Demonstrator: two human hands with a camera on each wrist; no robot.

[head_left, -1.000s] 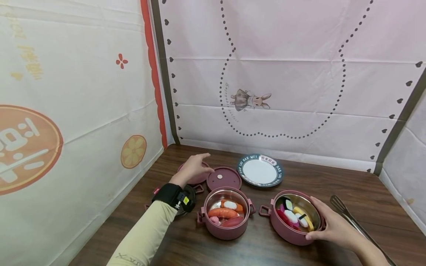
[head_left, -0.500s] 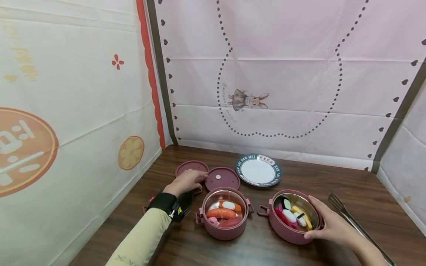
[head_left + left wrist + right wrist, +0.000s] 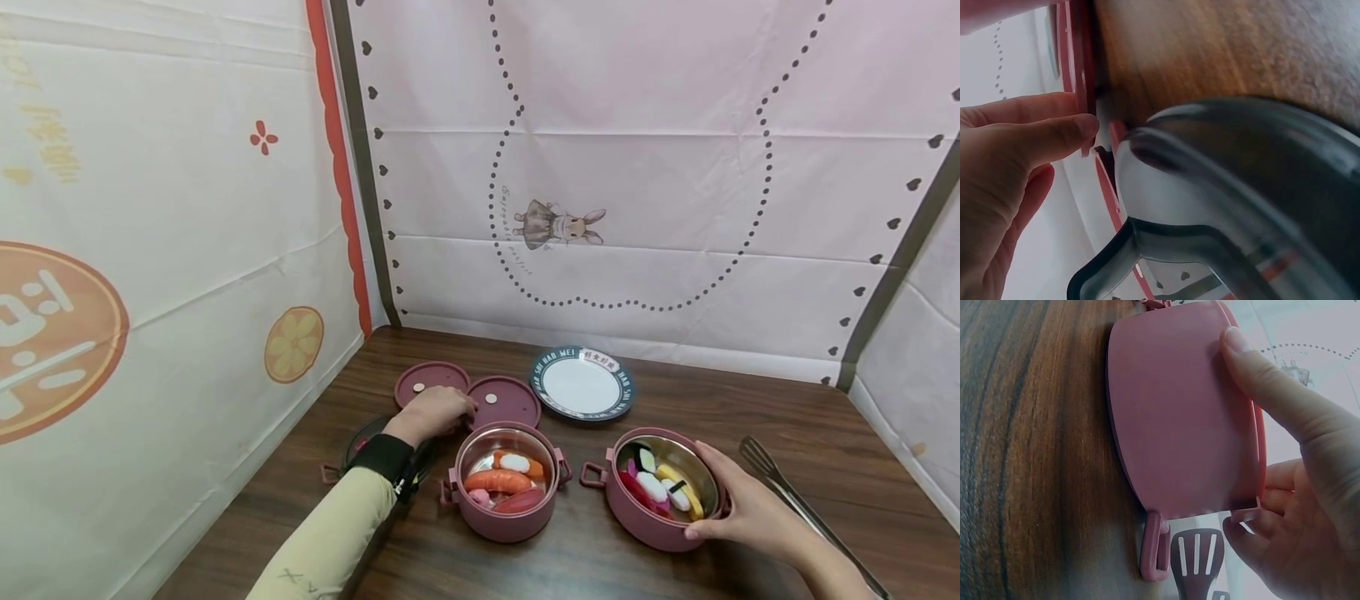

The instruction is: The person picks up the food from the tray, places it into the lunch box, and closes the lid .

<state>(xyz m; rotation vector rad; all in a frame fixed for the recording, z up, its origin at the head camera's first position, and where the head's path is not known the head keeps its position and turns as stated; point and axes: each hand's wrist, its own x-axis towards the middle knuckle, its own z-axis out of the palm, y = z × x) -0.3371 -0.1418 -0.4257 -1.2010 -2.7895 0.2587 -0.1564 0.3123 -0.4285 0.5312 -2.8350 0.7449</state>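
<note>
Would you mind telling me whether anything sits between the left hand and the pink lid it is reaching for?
Nothing visible does. The left hand is already at the near pink lid, its fingers at the lid's edge. The second lid lies just behind, and the pot of toy food in front, neither blocking.

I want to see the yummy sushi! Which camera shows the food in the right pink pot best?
The head view: it looks down into the right pink pot onto the sushi. The right wrist view shows only the pot's outer wall in the right hand. The left wrist view doesn't show it.
</note>
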